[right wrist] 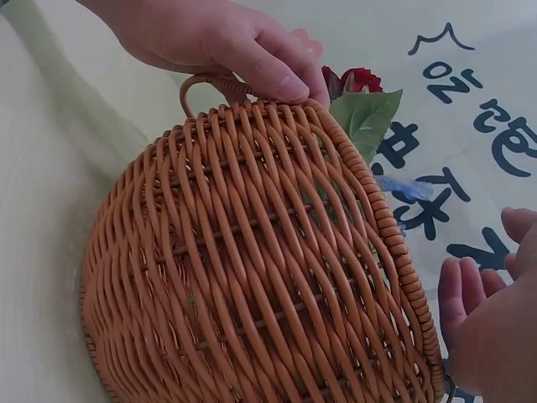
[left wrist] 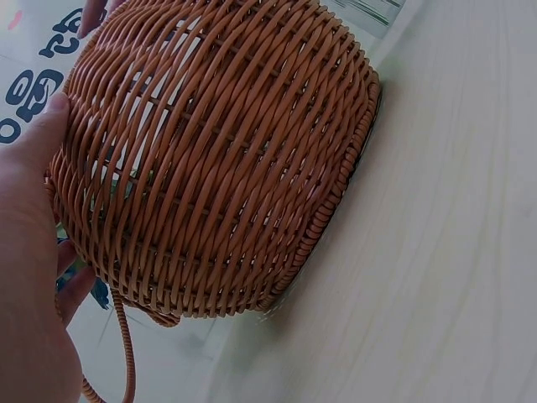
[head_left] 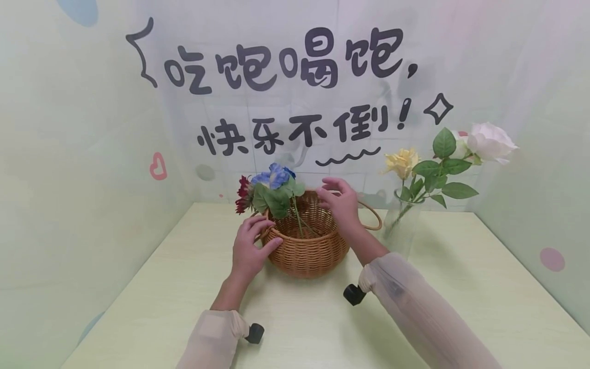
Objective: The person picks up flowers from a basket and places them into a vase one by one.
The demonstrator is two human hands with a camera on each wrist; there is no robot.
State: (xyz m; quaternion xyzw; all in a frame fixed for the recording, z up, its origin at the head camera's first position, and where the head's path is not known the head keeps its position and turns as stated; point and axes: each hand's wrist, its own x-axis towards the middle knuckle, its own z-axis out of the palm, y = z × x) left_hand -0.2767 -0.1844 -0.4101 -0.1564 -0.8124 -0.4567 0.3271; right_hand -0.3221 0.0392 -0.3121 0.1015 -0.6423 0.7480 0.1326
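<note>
A brown wicker basket [head_left: 310, 256] stands upright on the table. My left hand [head_left: 249, 248] grips its left rim beside the handle, the thumb along the outside of the weave; the right wrist view shows this grip at the rim too. Over the basket's right side is my right hand [head_left: 342, 205], its fingers loosely bent with nothing between them. A blue flower [head_left: 274, 177] with green leaves and a dark red flower [head_left: 242, 196] lean out over the left rim. Thin green stems [head_left: 298, 218] slant down into the basket, whose bottom is hidden.
To the right a clear glass vase [head_left: 402, 233] holds a yellow flower [head_left: 402, 163] and a large pale pink flower [head_left: 490, 142] with green leaves. Pale cloth walls close in the table [head_left: 180, 287] at the back and sides, the back one [head_left: 276, 20] printed with dark lettering.
</note>
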